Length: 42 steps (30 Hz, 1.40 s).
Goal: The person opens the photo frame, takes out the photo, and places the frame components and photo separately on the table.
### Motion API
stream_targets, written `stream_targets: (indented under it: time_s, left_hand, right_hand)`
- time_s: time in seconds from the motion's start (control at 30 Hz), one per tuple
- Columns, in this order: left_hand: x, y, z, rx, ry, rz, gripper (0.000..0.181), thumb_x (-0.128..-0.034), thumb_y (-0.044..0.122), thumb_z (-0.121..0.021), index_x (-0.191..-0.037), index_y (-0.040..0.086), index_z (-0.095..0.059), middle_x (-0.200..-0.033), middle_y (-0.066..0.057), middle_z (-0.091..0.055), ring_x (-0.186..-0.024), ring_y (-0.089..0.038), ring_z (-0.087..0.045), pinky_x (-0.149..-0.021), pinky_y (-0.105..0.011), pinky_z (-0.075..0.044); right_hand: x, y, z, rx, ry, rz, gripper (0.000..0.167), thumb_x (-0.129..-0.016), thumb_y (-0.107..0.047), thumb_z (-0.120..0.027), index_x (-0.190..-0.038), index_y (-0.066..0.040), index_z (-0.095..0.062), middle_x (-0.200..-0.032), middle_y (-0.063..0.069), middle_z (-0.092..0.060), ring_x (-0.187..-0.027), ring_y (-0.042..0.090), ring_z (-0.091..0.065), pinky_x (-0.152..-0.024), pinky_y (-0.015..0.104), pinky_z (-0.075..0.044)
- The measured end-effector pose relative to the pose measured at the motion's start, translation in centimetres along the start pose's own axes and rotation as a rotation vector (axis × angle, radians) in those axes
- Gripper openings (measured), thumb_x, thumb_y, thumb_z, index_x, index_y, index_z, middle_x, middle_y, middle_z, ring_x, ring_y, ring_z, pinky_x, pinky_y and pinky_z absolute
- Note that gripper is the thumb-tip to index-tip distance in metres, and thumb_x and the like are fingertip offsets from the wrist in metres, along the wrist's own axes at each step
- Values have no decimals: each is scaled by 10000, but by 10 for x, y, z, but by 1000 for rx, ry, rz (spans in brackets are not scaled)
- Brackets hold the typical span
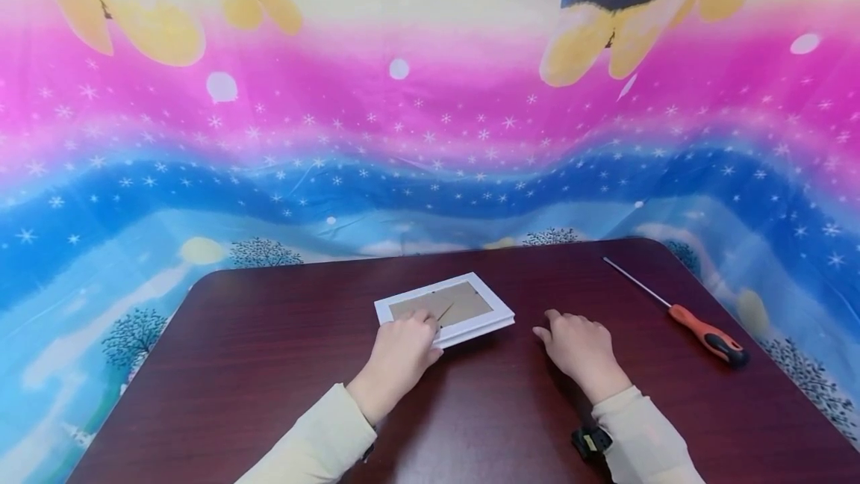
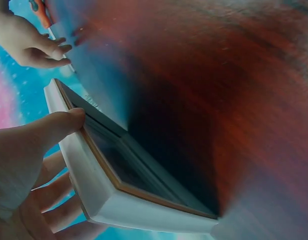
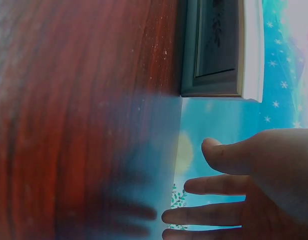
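Note:
My left hand (image 1: pixel 398 358) grips the near edge of a white picture frame (image 1: pixel 496 309), thumb underneath and fingers over the back. The frame is tilted just above the table, its brown backing board (image 1: pixel 463 306) facing up and a thin stand or slit showing on it. In the left wrist view the thumb presses the inner rim of the frame (image 2: pixel 83 175), whose front faces the tabletop. To the right, apart from the frame, my right hand (image 1: pixel 581 348) hovers over the table with nothing in it. Its fingers (image 3: pixel 216 185) look extended in the right wrist view.
A screwdriver (image 1: pixel 705 333) with an orange and black handle lies at the right of the dark red-brown table (image 1: pixel 269 364). Behind the table hangs a colourful printed cloth (image 1: pixel 430 118). A black wrist device (image 1: pixel 591 441) sits at the right sleeve.

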<state>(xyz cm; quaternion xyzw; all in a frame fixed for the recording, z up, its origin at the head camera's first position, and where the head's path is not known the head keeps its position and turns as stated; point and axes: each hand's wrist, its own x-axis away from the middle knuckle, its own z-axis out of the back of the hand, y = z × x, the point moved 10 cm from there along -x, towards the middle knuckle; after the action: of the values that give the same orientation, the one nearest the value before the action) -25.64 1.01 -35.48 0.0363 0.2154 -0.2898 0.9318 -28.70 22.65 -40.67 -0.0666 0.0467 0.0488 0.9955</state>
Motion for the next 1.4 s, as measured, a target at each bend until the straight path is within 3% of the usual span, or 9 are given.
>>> stream_targets:
  time_s: [0.23, 0.53, 0.73, 1.13, 1.4]
  left_hand:
    - [4, -1, -10, -10, -12, -5, 244, -736, 254, -883, -865, 113, -732, -949, -5, -669, -821, -173, -653, -522, -308, -532]
    - [10, 5, -18, -69, 40, -60, 245, -707, 202, -891, -845, 104, -714, -922, -3, -658, -793, -169, -637, -528, -292, -537]
    - [12, 7, -25, -95, 23, -63, 285, -683, 219, -906, -853, 99, -710, -937, -7, -652, -805, -162, -629, -512, -285, -532]
    - [14, 3, -34, -81, -10, -46, 259, -674, 212, -921, -837, 112, -747, -969, 1, -652, -839, -159, -633, -545, -265, -538]
    - [18, 4, -33, -70, 37, -68, 219, -712, 161, -883, -870, 98, -745, -961, -2, -664, -824, -167, -633, -560, -279, -546]
  right_hand:
    - [0, 0, 0, 1, -6, -5, 395, -945, -266, -673, -1193, 41, -654, -1030, 236, -692, -884, 408, -663, -693, 560, -530]
    - [0, 1, -2, -4, -10, -6, 400, -947, -269, -671, -1198, 42, -652, -1037, 237, -691, -890, 408, -663, -691, 559, -530]
    - [0, 0, -2, -10, -16, -3, 400, -947, -270, -670, -1199, 40, -651, -1038, 234, -691, -886, 407, -663, -693, 560, -530]
    - [-1, -1, -2, -15, -32, -9, 404, -949, -276, -668, -1206, 35, -644, -1036, 228, -692, -896, 406, -660, -695, 563, -527]
    - [-1, -1, -4, -13, -38, -8, 406, -947, -281, -672, -1207, 30, -646, -1041, 223, -692, -896, 402, -660, -692, 557, -528]
